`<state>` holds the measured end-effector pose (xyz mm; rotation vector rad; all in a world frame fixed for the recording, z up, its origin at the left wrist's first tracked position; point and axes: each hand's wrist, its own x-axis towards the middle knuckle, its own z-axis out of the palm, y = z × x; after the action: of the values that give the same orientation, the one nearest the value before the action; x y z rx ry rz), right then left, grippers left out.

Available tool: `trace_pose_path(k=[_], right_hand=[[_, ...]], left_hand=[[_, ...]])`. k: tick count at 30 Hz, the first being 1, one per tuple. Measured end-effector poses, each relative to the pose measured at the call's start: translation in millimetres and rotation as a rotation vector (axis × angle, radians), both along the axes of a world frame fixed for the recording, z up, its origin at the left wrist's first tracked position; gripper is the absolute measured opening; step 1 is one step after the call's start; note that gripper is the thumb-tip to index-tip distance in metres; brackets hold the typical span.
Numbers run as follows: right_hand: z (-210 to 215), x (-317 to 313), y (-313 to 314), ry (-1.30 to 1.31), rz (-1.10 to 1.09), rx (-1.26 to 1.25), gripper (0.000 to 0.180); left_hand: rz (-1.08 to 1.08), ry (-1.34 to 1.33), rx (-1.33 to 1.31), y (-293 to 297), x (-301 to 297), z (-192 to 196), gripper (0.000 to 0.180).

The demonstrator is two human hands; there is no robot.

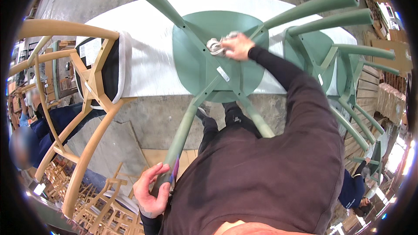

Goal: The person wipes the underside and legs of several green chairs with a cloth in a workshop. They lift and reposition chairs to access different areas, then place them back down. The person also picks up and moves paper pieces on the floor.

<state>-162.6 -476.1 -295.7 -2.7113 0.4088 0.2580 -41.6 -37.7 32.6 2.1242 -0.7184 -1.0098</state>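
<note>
Wiping, apparently: right hand [238,47] closed on crumpled pale-grey cloth [215,47] over the underside of a green, round-seated painted chair [188,63], upturned on white-covered desk [150,63]; left hand [150,189] curled round its near-left leg [180,137]. Next stroke probably needs that leg steady.

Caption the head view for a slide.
Right hand holds a pale cloth at an upturned green chair; left hand grips one leg.

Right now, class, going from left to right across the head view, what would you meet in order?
Natural-wood chair's upturned seat, left hand, crumpled grey-white cloth, right hand, second green chair's upturned seat.
</note>
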Motion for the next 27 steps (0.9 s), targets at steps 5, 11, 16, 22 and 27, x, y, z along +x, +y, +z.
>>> trace_pose_path(k=[5, 11, 16, 22, 27], right_hand=[[34.6, -12.0, -77.4, 0.416, -0.163, -0.454, 0.031], [3.2, 33.4, 29.8, 0.269, -0.150, -0.089, 0.040], [-17.9, 63.0, 43.6, 0.089, -0.650, 0.328, 0.038], [-43.9, 103.0, 8.2, -0.457, -1.408, 1.358, 0.027], [8.5, 96.4, -49.7, -0.921, -0.885, 2.092, 0.037]], left_hand=[[0.031, 0.017, -0.061, 10.5, -0.7, -4.3, 0.049], [-0.037, -0.014, -0.058, -3.4, 1.4, 3.0, 0.047], [-0.034, 0.014, -0.071, -8.2, 2.6, 4.6, 0.048], [-0.021, -0.008, 0.001, -5.6, 2.7, 6.2, 0.047], [0.130, 0.079, -0.028, 1.9, -11.3, 0.3, 0.048]])
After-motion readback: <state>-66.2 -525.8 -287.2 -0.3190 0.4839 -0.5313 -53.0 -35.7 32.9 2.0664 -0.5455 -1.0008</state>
